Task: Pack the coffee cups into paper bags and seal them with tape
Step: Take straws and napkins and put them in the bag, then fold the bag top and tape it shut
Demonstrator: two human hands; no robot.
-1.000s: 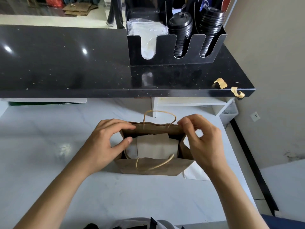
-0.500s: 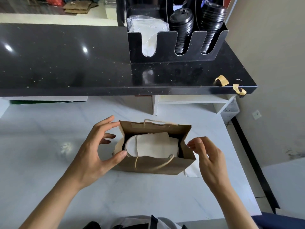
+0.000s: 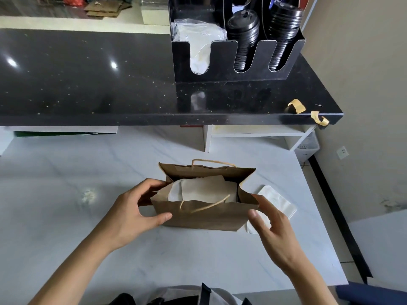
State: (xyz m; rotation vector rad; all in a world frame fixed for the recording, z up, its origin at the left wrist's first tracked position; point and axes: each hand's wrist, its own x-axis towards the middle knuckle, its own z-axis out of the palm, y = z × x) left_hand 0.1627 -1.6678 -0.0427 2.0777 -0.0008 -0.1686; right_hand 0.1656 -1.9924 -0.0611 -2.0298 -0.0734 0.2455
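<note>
hands closed in on paper bag (image 3: 204, 216) | left hand (image 3: 134, 214) grips, right hand (image 3: 273, 230) touches

White marble-look counter (image 3: 66, 216) below a black speckled shelf (image 3: 88, 80).
At frame centre a brown paper bag (image 3: 204, 219) stands on the counter, a white packet (image 3: 277, 203) just right; upper right, the shelf carries a black organizer (image 3: 237, 60) and two tape strips (image 3: 297, 106).

Brown kraft paper bag (image 3: 204, 219) with tan twisted-cord handles (image 3: 203, 204) is showing an off-white paper wrap (image 3: 204, 188) inside. White marble-look table (image 3: 66, 194) is carrying faint grey veining. Black counter (image 3: 88, 84) is glinting with pale speckles. Black glossy organiser (image 3: 237, 62) is holding black lid stacks (image 3: 242, 40) and a whitish plastic packet (image 3: 198, 38). Two yellowish-tan tape curls (image 3: 297, 106) are sitting on the counter edge. White flat packet (image 3: 275, 201) is lying beside the bag; beige wall (image 3: 363, 84) is bearing a white socket (image 3: 342, 152).
</note>
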